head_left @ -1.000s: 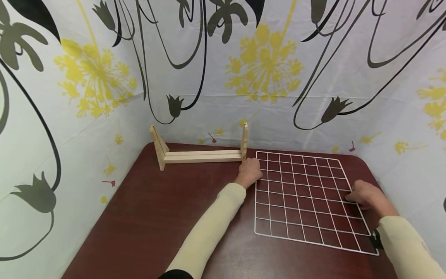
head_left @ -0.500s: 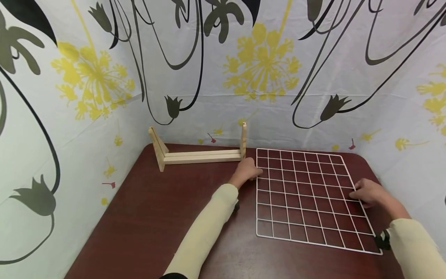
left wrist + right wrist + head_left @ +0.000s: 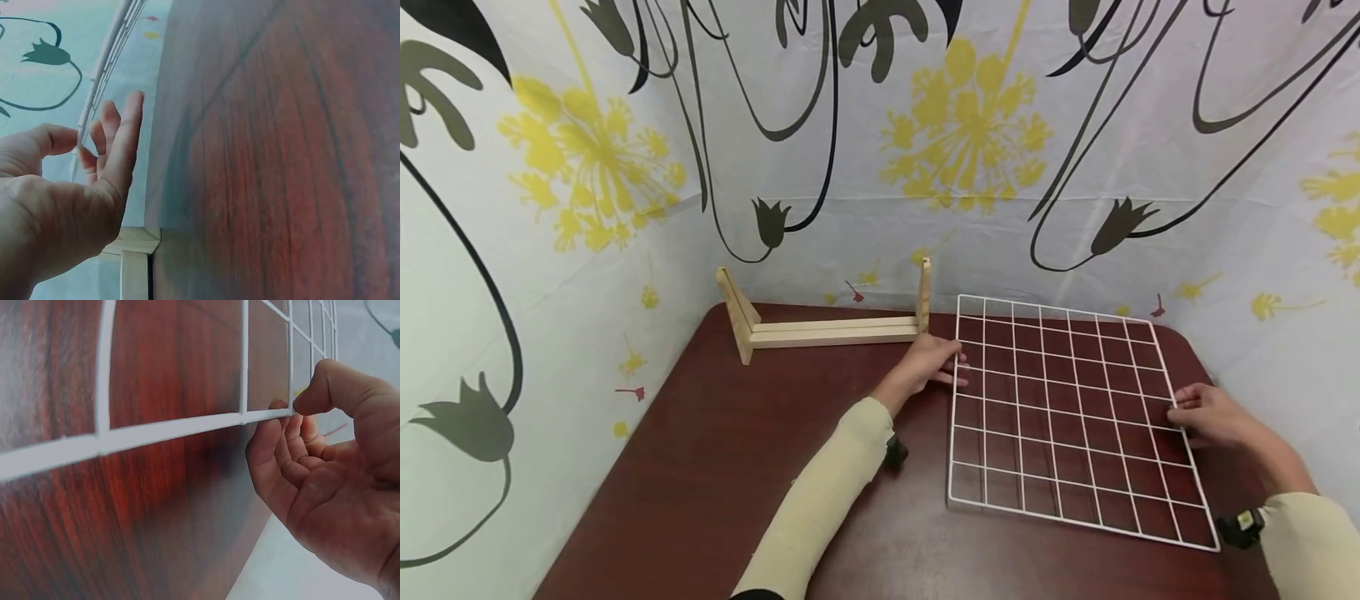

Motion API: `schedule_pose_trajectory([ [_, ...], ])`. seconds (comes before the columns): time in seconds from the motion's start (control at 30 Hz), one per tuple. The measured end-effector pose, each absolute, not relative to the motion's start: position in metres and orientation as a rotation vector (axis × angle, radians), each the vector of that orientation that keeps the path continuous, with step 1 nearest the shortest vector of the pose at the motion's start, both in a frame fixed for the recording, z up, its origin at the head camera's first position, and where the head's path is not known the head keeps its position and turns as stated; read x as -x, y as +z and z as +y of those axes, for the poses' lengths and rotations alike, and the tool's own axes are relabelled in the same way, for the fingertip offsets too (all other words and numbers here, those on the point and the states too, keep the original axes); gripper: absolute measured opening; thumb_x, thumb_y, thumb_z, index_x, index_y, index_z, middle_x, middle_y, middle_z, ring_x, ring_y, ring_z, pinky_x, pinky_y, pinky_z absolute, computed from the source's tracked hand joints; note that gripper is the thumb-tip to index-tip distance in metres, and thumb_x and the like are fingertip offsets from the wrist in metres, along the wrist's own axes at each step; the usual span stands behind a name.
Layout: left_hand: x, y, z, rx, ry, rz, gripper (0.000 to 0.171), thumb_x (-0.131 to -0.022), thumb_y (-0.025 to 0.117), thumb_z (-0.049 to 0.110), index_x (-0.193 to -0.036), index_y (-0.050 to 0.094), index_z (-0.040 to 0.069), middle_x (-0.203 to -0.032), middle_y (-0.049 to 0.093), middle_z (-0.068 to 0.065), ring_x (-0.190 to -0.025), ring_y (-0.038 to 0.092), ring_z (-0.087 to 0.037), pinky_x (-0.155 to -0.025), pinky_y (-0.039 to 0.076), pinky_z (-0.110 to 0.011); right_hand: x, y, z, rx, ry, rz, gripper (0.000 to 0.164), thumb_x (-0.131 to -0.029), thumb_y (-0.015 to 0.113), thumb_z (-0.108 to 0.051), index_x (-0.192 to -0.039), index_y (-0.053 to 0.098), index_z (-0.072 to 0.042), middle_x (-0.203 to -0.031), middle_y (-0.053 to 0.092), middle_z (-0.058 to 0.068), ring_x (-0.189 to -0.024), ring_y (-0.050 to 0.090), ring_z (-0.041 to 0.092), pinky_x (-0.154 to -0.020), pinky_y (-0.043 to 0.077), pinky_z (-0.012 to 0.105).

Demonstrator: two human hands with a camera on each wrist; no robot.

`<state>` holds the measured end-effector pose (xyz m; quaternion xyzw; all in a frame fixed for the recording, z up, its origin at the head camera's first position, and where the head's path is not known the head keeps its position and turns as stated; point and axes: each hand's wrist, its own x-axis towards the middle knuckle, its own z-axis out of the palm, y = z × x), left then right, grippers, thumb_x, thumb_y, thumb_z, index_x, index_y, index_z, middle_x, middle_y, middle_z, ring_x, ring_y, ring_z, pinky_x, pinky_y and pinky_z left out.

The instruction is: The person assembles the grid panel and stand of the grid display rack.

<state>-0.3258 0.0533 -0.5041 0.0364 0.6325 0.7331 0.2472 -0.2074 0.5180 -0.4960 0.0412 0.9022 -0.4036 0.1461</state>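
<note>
A white wire grid panel (image 3: pixel 1063 417) is held at its two sides over the right part of the table, its far edge tilted up. My left hand (image 3: pixel 927 364) pinches the panel's left edge wire between thumb and finger, the other fingers spread out, as the left wrist view also shows. On the opposite side my right hand (image 3: pixel 1213 417) pinches the right edge wire. In the right wrist view the thumb presses on top of that wire and curled fingers (image 3: pixel 265 440) lie beneath it.
Just left of my left hand, a pale wooden frame (image 3: pixel 835 333) with two upright ends stands near the back of the dark red-brown table (image 3: pixel 700 483). Flower-patterned cloth (image 3: pixel 865 167) hangs behind and along both sides.
The grid's far edge has come up off the table, while its near edge stays low. My left hand has shifted from a fist-like hold to a pinch; both wrists have turned outward.
</note>
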Motion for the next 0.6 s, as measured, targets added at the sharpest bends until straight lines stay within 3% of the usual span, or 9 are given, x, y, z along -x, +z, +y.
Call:
schedule_pose_trajectory([
  [0.1, 0.327, -0.500, 0.050, -0.129, 2.065, 1.617, 0.014, -0.101, 0.053, 0.005, -0.094, 0.063, -0.001, -0.111, 0.076, -0.026, -0.121, 0.070, -0.048, -0.086, 0.065, -0.053, 0.203, -0.496, 0.518, -0.091, -1.296, 2.587, 0.021, -0.102, 0.056, -0.001, -0.113, 0.042, 0.009, -0.092, 0.058, -0.007, -0.075, 0.059, 0.000, -0.061, 0.062, 0.034],
  [0.23, 0.328, -0.492, 0.041, -0.182, 2.166, 1.434, 0.019, -0.104, 0.047, 0.002, -0.087, 0.056, 0.001, -0.137, 0.064, -0.036, -0.133, 0.063, -0.048, -0.096, 0.060, -0.061, 0.197, -0.488, 0.516, 0.030, -1.577, 2.477, 0.016, -0.101, 0.054, 0.008, -0.107, 0.047, -0.005, -0.086, 0.064, -0.010, -0.072, 0.065, 0.007, -0.058, 0.061, 0.032],
  [0.37, 0.328, -0.480, 0.035, -0.228, 2.250, 1.311, 0.018, -0.107, 0.045, 0.002, -0.091, 0.054, 0.002, -0.144, 0.056, -0.039, -0.138, 0.056, -0.051, -0.102, 0.053, -0.067, 0.193, -0.477, 0.514, 0.186, -1.826, 2.325, 0.028, -0.100, 0.050, 0.016, -0.107, 0.051, -0.010, -0.086, 0.070, -0.005, -0.072, 0.070, 0.012, -0.058, 0.060, 0.032],
  [0.6, 0.321, -0.455, 0.021, -0.306, 2.367, 1.097, 0.020, -0.112, 0.046, 0.008, -0.094, 0.054, 0.006, -0.150, 0.043, -0.043, -0.145, 0.045, -0.054, -0.110, 0.042, -0.074, 0.193, -0.457, 0.501, 0.297, -1.956, 2.299, 0.036, -0.096, 0.048, 0.023, -0.111, 0.052, -0.010, -0.090, 0.068, -0.002, -0.071, 0.069, 0.012, -0.057, 0.059, 0.029],
])
